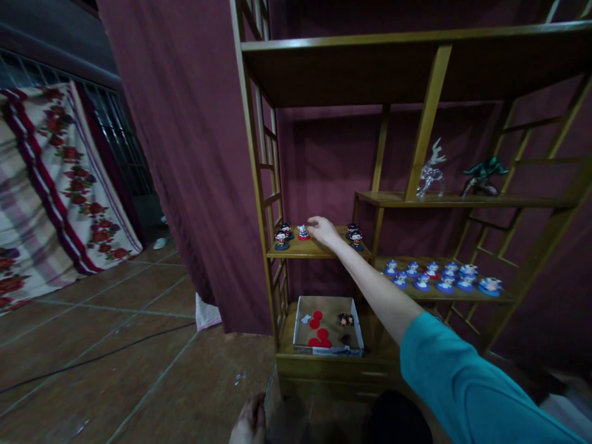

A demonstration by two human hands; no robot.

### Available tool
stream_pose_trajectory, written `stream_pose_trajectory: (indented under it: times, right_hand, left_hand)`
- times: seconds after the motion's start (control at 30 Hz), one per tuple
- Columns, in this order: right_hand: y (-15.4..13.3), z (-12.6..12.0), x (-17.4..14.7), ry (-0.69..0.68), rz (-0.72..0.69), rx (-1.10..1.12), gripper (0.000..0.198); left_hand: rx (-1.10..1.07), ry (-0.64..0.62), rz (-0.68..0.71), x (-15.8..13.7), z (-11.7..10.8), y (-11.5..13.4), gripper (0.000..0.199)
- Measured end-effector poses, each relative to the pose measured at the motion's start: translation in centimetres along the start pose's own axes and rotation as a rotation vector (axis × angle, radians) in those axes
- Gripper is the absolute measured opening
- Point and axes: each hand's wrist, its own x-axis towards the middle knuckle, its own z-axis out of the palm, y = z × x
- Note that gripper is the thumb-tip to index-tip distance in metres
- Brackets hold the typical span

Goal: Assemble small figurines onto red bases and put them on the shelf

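Observation:
My right hand (pixel 324 232) reaches to the small left shelf (pixel 319 249), its fingertips close beside a small white figurine on a red base (pixel 303 233). The fingers look slightly apart; whether they touch the figurine is hard to see. Black-haired figurines on dark bases stand on both sides, one pair at the left (pixel 282 240) and one at the right (pixel 355 240). Low at the bottom edge, my left hand (pixel 248 422) has its fingers curled in, and anything inside them is hidden.
Below, an open box (pixel 296 336) holds red discs (pixel 319 338) and small dark pieces (pixel 345 319). Several blue-based figurines (pixel 422 282) occupy the lower right shelf. A clear deer ornament (pixel 431 176) and a green figure (pixel 486 176) stand above. A curtain (pixel 198 154) hangs at the left.

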Motion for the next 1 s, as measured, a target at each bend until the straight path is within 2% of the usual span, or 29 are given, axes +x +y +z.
stream_pose_trajectory:
  times: [0.07,0.13,0.17,0.2,0.27,0.4,0.47,0.53,0.6,0.7,0.77,0.83,0.9,1.0]
  right_hand:
    - [-0.6,-1.2,-3.8,0.067,-0.154,0.162,0.028]
    - [-0.1,-1.6,-8.6,-0.039,-0.235,0.342,0.027]
    - [0.8,-1.5,-11.1,-0.133,-0.215,0.407,0.026]
    - [2.1,-1.0,-13.6,-0.233,-0.159,0.46,0.025]
    - [6.1,0.8,-18.0,-0.331,0.04,0.517,0.023]
    - [16.3,5.5,-23.6,-0.252,0.473,0.426,0.015]
    - [20.2,7.4,-24.5,-0.271,0.583,0.287,0.013]
    - [22.7,9.0,-24.4,-0.289,0.597,0.226,0.013]
    - [24.0,10.4,-23.8,-0.307,0.572,0.184,0.014]
    - [25.1,13.2,-22.3,-0.339,0.516,0.104,0.017]
    - [25.8,15.3,-21.3,-0.36,0.484,0.04,0.021]
    - [26.4,17.5,-20.4,-0.378,0.47,-0.021,0.023]
    - [26.9,19.5,-19.6,-0.415,0.432,-0.081,0.028]
    - [27.4,21.9,-18.5,-0.564,0.228,-0.206,0.038]
  left_hand:
    - [0.02,0.013,0.029,-0.2,0.2,0.1,0.03]
    - [0.033,0.017,0.054,-0.4,0.4,0.3,0.03]
    - [0.041,0.03,0.056,-0.6,0.5,0.3,0.03]
    - [0.047,0.032,0.056,-0.8,0.5,0.4,0.03]
    - [0.034,0.029,0.062,-1.0,0.6,0.4,0.029]
    - [-0.063,0.01,0.033,-0.8,0.8,0.1,0.026]
    - [-0.147,-0.005,-0.03,0.2,1.3,0.4,0.026]
    - [-0.246,-0.017,-0.087,1.8,2.3,1.7,0.028]
    - [-0.345,-0.021,-0.06,4.1,3.5,4.0,0.027]
    - [-0.467,0.003,0.051,7.9,5.9,8.2,0.023]
    - [-0.552,0.025,0.051,10.3,7.7,10.0,0.02]
    - [-0.694,-0.013,-0.034,12.1,9.4,10.4,0.019]
    - [-0.85,-0.037,-0.168,13.4,10.8,9.6,0.019]
    - [-1.069,-0.113,-0.377,14.3,11.9,7.8,0.02]
